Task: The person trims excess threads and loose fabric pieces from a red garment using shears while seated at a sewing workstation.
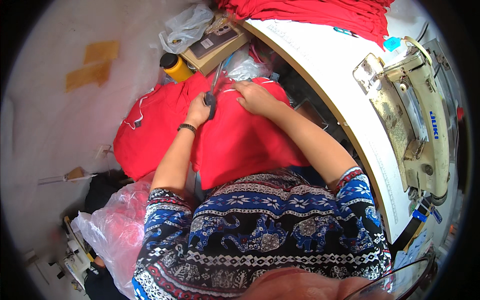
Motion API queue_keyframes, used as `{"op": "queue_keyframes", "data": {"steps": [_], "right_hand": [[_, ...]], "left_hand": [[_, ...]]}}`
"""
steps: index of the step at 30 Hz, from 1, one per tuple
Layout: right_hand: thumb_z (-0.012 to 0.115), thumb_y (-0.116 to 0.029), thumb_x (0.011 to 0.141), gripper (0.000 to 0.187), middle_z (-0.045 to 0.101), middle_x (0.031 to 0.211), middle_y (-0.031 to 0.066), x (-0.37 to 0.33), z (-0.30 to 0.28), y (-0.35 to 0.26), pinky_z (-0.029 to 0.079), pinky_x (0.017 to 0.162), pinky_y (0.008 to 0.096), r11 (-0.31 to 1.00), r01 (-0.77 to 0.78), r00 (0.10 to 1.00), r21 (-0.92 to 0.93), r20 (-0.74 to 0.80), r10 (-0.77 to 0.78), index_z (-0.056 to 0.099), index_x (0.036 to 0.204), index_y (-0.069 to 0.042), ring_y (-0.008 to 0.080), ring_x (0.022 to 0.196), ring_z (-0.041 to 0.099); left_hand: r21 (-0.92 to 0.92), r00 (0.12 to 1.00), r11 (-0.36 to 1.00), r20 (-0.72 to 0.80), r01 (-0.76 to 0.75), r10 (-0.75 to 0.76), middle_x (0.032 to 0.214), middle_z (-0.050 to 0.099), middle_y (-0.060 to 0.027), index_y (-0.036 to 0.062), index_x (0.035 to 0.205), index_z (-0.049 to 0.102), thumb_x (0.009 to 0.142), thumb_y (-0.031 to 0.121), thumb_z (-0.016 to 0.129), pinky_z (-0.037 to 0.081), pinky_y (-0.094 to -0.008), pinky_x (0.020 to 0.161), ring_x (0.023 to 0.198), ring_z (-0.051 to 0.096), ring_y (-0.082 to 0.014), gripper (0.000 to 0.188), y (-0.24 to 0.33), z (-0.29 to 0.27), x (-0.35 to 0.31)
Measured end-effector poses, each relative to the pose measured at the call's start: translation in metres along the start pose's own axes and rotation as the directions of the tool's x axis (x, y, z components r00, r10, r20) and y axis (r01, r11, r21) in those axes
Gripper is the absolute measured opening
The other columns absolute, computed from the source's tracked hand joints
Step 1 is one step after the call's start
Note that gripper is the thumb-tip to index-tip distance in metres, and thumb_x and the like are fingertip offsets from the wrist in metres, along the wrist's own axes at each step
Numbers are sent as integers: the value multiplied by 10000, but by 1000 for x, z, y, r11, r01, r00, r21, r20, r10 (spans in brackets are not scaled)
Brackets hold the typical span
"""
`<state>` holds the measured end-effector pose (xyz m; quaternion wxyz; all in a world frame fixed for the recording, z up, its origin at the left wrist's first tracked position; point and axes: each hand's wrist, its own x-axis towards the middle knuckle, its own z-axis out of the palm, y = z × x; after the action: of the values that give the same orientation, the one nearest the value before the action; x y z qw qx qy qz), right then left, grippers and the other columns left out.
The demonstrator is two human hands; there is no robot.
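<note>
A large piece of red cloth [240, 137] is spread over my lap, in loose folds toward the left. My left hand [198, 110], with a dark bracelet at the wrist, grips scissors by their dark handles [211, 105]. Their metal blades point away from me, at the far part of the cloth. My right hand [257, 98] lies at the far edge, its thumb and fingers closed on the red cloth near a thin white strip. A white drawstring-like cord with a small dark tag [137, 123] rests on the left part of the cloth.
On the right, a curved white table [325, 65] carries a cream sewing machine [420, 115] and a red cloth pile [315, 15]. Ahead stand a cardboard box [215, 52] and a yellow bottle with a black lid [176, 67]. A plastic bag [117, 217] sits lower left.
</note>
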<state>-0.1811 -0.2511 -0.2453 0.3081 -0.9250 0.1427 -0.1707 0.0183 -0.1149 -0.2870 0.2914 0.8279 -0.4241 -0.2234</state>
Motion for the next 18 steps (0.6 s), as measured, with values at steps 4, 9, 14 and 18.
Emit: {"op": "queue_keyframes", "data": {"steps": [4,9,14,18], "right_hand": [[604,-116,812,295,618,1062,160,9,12,6,466,868,434,981,-103,994,-163,6,105,594,1090,-18,338,1033,579],[606,-137,807,164,628,962,118,-33,-13,-15,475,785,446,999,34,997,0,-62,-34,641,952,-68,317,943,601],[620,-144,782,127,615,871,105,-123,-15,-46,474,739,441,984,-168,983,57,85,163,634,888,-77,311,869,604],[647,-194,783,173,605,867,114,-144,-10,-48,472,720,426,958,-263,963,110,-28,268,623,899,-68,322,852,596]], "left_hand": [[-146,999,989,-37,-6,0,775,645,-129,14,880,563,768,146,688,480,-327,655,731,644,-214,214,2,-1,-11],[-503,893,863,413,58,181,759,618,-7,43,878,546,745,21,721,492,-230,654,731,608,-87,221,62,-60,-55],[-537,740,830,619,152,265,816,631,-23,35,879,534,756,7,704,505,-225,736,785,615,-88,212,93,-44,-88],[-585,912,811,320,-21,255,969,649,-79,37,922,506,772,-58,654,486,-243,796,903,600,-104,232,98,-13,-85]]}}
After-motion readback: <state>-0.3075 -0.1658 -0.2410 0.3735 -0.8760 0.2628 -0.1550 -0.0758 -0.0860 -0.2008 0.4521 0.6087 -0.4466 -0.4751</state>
